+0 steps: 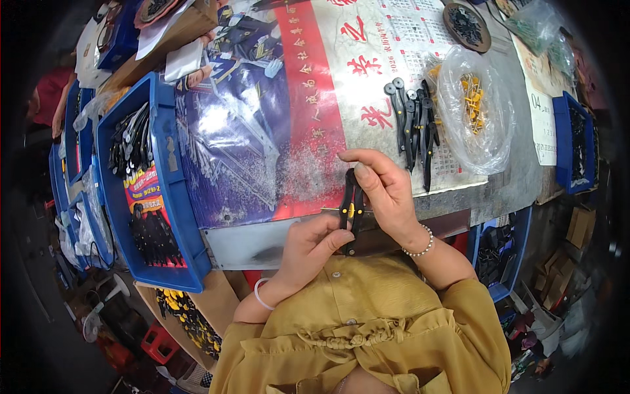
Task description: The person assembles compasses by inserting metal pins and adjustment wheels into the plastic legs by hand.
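In front of my chest, at the table's near edge, both hands hold a black hinged tool point(352, 192) with a yellow middle and small yellow dots. My left hand point(307, 246) grips its lower end between thumb and fingers. My right hand point(386, 194) has its thumb and index finger at the upper end, the other fingers curled. A thin yellowish strip or rod point(330, 209) sticks out sideways at its middle. Beyond my right hand, several similar black pieces with round ends point(411, 121) lie on the printed sheet.
A clear plastic bag point(489, 148) holds yellow-headed metal parts point(474, 98). Behind it stands a round dish point(467, 27) of small dark parts. At left, a blue bin point(197, 262) contains black pieces. A cardboard box point(226, 299) below has yellow-and-black parts. More blue bins point(569, 105) stand right.
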`<state>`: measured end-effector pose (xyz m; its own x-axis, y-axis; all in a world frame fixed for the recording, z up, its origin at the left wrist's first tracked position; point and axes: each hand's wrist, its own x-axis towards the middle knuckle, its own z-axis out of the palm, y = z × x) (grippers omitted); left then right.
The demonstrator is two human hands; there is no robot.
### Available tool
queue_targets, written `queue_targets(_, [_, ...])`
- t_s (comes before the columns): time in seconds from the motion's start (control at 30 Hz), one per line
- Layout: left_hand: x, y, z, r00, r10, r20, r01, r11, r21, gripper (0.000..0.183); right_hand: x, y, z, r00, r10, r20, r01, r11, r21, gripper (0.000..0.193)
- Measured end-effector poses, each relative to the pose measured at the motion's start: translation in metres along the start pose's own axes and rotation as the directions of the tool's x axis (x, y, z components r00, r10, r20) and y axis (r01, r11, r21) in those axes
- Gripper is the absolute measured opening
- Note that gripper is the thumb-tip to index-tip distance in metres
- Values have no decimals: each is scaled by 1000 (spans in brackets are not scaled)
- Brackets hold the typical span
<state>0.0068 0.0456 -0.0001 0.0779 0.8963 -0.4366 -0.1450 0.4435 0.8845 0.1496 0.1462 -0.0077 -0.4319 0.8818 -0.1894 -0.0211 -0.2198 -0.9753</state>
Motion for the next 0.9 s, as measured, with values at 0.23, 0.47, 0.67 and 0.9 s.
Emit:
queue_targets(0.23, [6, 4, 2, 997, 30, 65, -28, 999, -29, 11, -1, 1, -8, 1000, -23, 20, 22, 1000, 4, 23])
queue_targets(0.47, [0, 0, 0, 997, -24, 79, 36, 988, -153, 8, -3, 6, -8, 999, -5, 52, 6, 1000, -13, 22])
queue_targets(0.67, [-4, 0, 0, 999, -15, 41, 25, 962, -270, 23, -12, 5, -1, 997, -52, 49, 53, 998, -35, 20])
queue_targets(0.9, [-22, -1, 5, 998, -31, 52, 45, 952, -302, 19, -21, -5, -21, 920, 229, 317, -277, 954, 114, 18])
